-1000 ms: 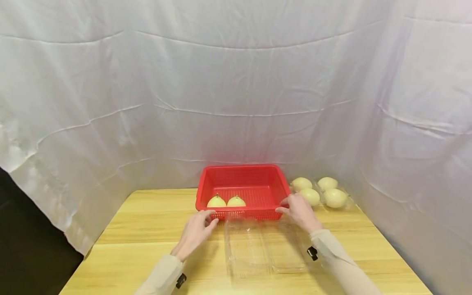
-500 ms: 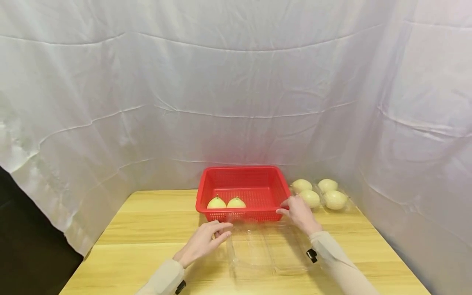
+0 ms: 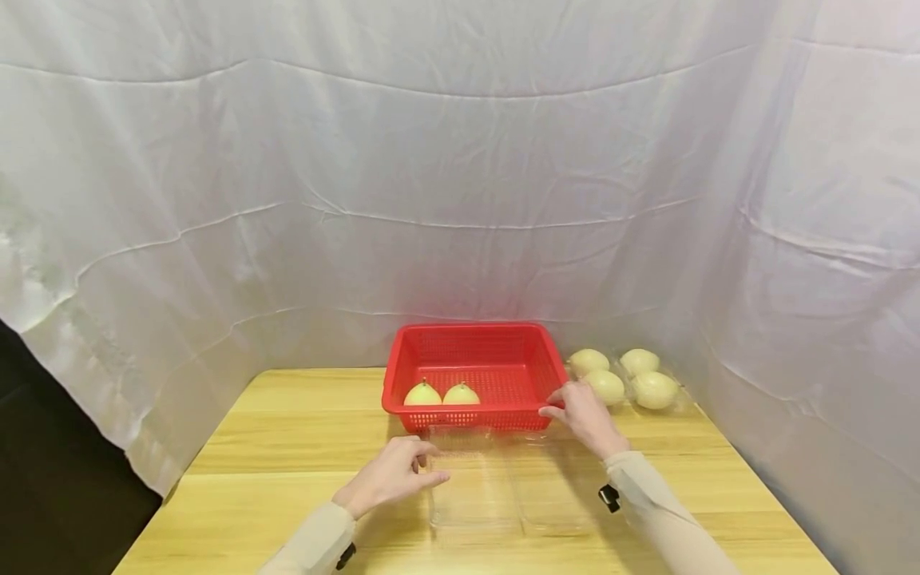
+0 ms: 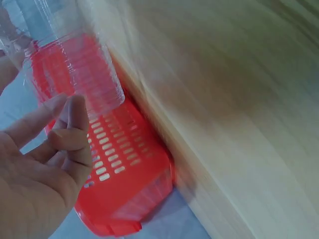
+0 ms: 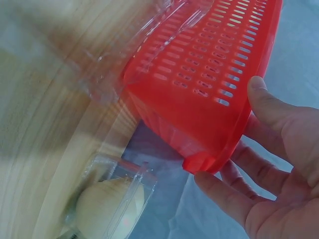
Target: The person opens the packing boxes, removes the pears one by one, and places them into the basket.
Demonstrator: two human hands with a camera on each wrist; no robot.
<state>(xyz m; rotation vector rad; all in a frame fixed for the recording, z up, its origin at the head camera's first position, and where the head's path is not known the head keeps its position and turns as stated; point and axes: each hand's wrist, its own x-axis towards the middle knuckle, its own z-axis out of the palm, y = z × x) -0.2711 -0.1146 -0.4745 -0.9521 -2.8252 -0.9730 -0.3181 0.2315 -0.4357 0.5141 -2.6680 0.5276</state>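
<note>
My right hand (image 3: 588, 419) grips the front right corner of a red plastic basket (image 3: 503, 408); in the right wrist view the thumb lies on the rim and the fingers reach behind it. Two yellow pears (image 3: 422, 394) sit inside, by the basket's front wall. An unfolded clear plastic clamshell box (image 3: 474, 491) lies on the table in front of the basket. At its left edge is my left hand (image 3: 390, 477), fingers loosely bent and thumb out; whether it touches the plastic cannot be told.
Right of the basket, several pale yellow pears (image 3: 655, 390) sit in a clear plastic container. The wooden table (image 3: 287, 447) is backed by a white curtain (image 3: 460, 263) on several sides.
My left hand has moved from the basket's front left corner down to the clamshell box. The box has straightened and shifted slightly left. My right hand stays at the basket's corner.
</note>
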